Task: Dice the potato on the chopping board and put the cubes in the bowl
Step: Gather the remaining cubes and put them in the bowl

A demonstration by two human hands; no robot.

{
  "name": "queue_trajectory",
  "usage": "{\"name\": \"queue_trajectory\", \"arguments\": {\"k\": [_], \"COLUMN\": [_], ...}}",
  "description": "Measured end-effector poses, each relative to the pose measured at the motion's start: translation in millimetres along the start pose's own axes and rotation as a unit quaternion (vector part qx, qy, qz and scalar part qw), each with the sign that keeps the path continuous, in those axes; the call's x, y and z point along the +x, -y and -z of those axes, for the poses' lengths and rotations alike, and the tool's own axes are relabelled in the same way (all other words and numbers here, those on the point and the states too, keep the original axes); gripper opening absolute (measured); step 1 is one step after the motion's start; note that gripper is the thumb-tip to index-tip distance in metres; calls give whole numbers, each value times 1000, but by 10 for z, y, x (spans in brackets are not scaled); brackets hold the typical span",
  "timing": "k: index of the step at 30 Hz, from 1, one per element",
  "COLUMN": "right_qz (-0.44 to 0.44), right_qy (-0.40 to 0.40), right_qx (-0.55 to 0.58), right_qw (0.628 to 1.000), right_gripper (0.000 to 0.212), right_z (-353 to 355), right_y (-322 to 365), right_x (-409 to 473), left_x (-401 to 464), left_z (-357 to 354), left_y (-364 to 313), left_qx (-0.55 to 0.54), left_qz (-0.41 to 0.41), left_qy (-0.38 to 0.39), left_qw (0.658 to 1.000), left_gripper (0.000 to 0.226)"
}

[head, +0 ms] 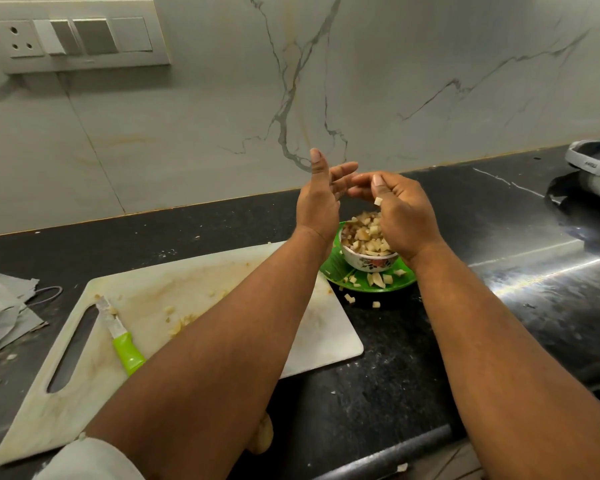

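Above the bowl (368,259), the right hand (400,216) is held with fingers loosely curled; whether any cubes are grasped inside cannot be told, though one potato cube (378,201) is seen at its thumb. The left hand (321,199) is held released, fingers straight. The bowl is heaped with cubes, set on a green plate (336,268) just beside the chopping board (222,271). Strays (349,298) are scattered near it. Such pieces are judged light, firm, wet and sticky, best gathered by pinching or scooping.
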State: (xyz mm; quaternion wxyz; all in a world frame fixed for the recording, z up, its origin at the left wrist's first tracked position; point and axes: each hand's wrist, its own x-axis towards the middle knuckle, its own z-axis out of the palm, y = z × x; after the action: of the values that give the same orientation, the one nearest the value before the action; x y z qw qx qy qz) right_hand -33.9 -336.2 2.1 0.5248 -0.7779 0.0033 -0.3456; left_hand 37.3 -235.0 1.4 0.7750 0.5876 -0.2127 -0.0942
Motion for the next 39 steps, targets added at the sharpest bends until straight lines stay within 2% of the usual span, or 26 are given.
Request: {"name": "queue_trajectory", "arguments": {"k": [6,8,10,12,14,18,20,22,24,26,28,31,34,37,39], "right_qz": [72,72,72,121,139,102,78,55,40,44,65,113,164,232,212], "right_qy": [-82,-39,80,210,273,225,212,220,263,336,379,361,415,416,421], "right_qx": [-72,-68,-90,-181,-250,-241,-274,-356,-403,-355,-304,-278,-262,-268,-299], "right_qw": [991,994,990,953,918,938,935,907,876,871,872,883,856,837,830], "right_gripper": [28,29,26,22,26,14,32,41,32,24,26,18,32,9,4], "right_z": [-237,-505,-832,-1099,-1257,-1406,-1483,-1519,-1568,-1648,-1727,-1836,-1915,-1954,-1866], "right_y": [212,302,393,428,419,413,390,369,358,432,512,533,496,491,505], "right_x": [-109,-138,-236,-355,-429,-409,-385,-416,-469,-545,-607,-640,-717,-757,-698], "left_x": [-164,-263,-395,-532,-648,-782,-791,-766,-730,-701,-688,-655,-626,-620,-629], "left_z": [570,861,1186,1499,1747,1966,2002,2036,2065,2094,2111,2164,2191,2207,2207], "left_y": [-353,-467,-562,-616,-613,-502,-459,-426,-405,-373,-339,-315,-325,-326,-324], "left_qx": [143,160,160,144,128,88,75,76,83,83,77,49,7,-4,7], "left_qz": [-22,-27,-21,-7,4,18,15,9,12,26,40,60,76,78,77], "left_qy": [-15,-16,-38,-69,-100,-124,-121,-112,-104,-103,-112,-128,-146,-144,-130], "left_qw": [989,987,986,987,987,988,990,991,991,991,990,989,986,986,988], "left_gripper": [34,33,36,42,48,53,52,53,54,57,61,67,70,70,69]}}
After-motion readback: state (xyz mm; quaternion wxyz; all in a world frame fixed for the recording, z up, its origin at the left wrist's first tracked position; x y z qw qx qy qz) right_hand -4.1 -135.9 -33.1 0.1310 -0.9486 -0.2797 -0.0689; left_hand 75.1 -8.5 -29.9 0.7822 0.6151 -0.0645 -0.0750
